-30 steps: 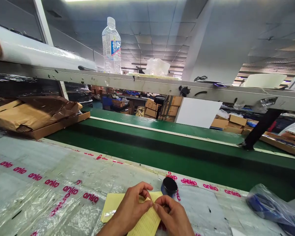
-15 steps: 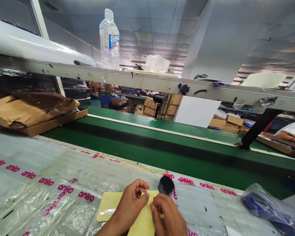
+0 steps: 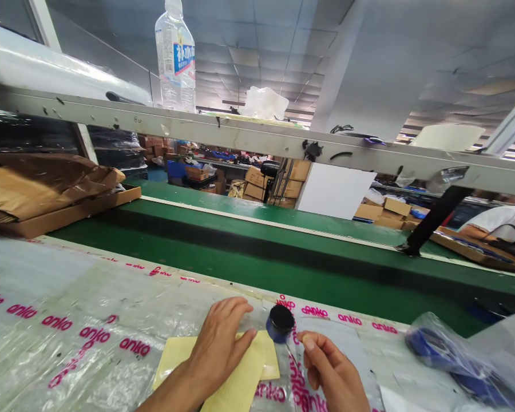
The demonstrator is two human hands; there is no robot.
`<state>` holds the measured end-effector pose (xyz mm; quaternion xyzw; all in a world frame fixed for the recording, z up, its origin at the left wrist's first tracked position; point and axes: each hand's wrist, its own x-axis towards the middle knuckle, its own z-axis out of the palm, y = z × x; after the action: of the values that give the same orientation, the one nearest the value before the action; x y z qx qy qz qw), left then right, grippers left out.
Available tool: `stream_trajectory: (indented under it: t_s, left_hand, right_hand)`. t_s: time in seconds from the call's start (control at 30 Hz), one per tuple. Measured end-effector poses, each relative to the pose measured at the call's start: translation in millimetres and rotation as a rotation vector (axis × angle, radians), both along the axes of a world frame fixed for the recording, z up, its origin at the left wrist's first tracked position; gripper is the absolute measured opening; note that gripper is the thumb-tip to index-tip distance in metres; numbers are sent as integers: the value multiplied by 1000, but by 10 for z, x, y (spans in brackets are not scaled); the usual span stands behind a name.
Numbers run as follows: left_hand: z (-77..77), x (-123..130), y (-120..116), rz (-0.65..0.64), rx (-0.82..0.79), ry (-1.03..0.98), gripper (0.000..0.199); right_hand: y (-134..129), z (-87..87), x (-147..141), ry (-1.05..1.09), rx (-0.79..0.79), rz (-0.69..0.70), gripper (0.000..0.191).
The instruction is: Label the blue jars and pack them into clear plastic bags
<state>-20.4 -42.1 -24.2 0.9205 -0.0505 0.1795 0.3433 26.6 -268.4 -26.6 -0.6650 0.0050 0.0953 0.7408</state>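
Yellow paper sheets [image 3: 240,384] lie overlapping on the plastic-covered table in front of me. My left hand [image 3: 218,343] rests over them, fingers stretched out and thumb apart, holding nothing. To the right, my right hand [image 3: 332,369] is closed in a pinch, thumb against forefinger. Whatever sits between those fingertips is too small to make out; a thin line shows just beside them. A small dark blue round container [image 3: 280,323] with a black top stands between my hands, close to the right fingertips and apart from them.
Beyond the table runs a green conveyor belt [image 3: 223,252]. A cardboard tray [image 3: 68,214] with brown wrapping is at the left, and blue items in clear plastic [image 3: 433,349] lie at the right. A shelf rail [image 3: 249,133] crosses above, carrying a bottle [image 3: 175,63]. Another person's sleeve [image 3: 504,220] appears far right.
My right hand has moved right, off the yellow paper, to beside the dark container, still pinched. My left hand's fingers have straightened and spread over the sheets. The view has shifted slightly.
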Motion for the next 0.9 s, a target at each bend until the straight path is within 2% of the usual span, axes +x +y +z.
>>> stream_trajectory:
  t_s: [0.1,0.23,0.37,0.5,0.6,0.8,0.9]
  left_hand:
    - [128,152,-175,-91,57,21,55]
    - [163,416,-425,-71,44,182,75]
    - [68,566,-530,-50,-22,198,62]
    - [43,531,-548,-34,-96,235,52]
    - [69,495,-555,-28,-117,223,50]
    - [66,516,-560,-23,-108,252,62]
    - [59,506,-580,-33,-101,250,58]
  right_hand:
    - [-3,-65,32,49,56,-7,59]
    - [-28,-89,90,58,80,-36,61]
    - [-79,-34,151,32,15,-88,59]
    - [-67,-31,201,-2,-49,-145,58]
    - [-33,-120,245,-2,-2,-126,59]
    - [-51,-379,379,128,133,7,66]
    - [-88,-497,428,132,160,21,64]
